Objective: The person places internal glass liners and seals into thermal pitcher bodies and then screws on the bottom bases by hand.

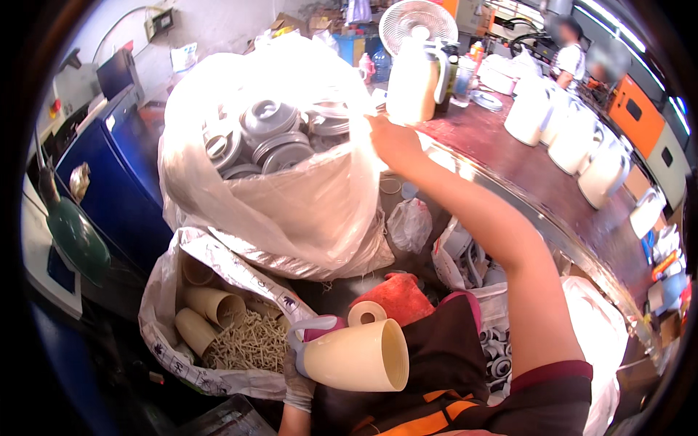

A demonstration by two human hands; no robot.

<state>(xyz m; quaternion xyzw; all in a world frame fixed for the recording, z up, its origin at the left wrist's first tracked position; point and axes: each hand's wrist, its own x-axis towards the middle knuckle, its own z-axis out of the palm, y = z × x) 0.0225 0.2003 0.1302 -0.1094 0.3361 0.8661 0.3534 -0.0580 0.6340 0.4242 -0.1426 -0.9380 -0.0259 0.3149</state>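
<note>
Dark clothing (443,349): nearest the camera, it covers your lap, with an orange strap (429,416) across it.
Cream jug body (347,361): lies on its side above your lap, its wide open end turned to your right.
Left hand (298,385): in a pale glove, you have it closed on the jug body's narrower end, just below the grey handle (313,325).
Right hand (396,143): stretched out at the edge of the big white bag (298,218); glare hides your fingertips, so I cannot tell whether they pinch anything.
Grey lids (270,120): heaped loose in that bag, to the left of your right hand.
Printed sack (156,327): beside your left hand, it holds cream shells (218,305) and many thin pale strips (251,341); you can see no handles on these shells.
Bench (476,138): beyond your right arm, a row of cream jugs (527,112) stands upright, with handles on those you see clearly.
Done so far: your jug body already carries its handle, and the bench row looks further along.
Left over: your piece's wide end is uncovered, and the sack's shells look unworked.
Red cloth (396,299): lies just beyond your jug body.
</note>
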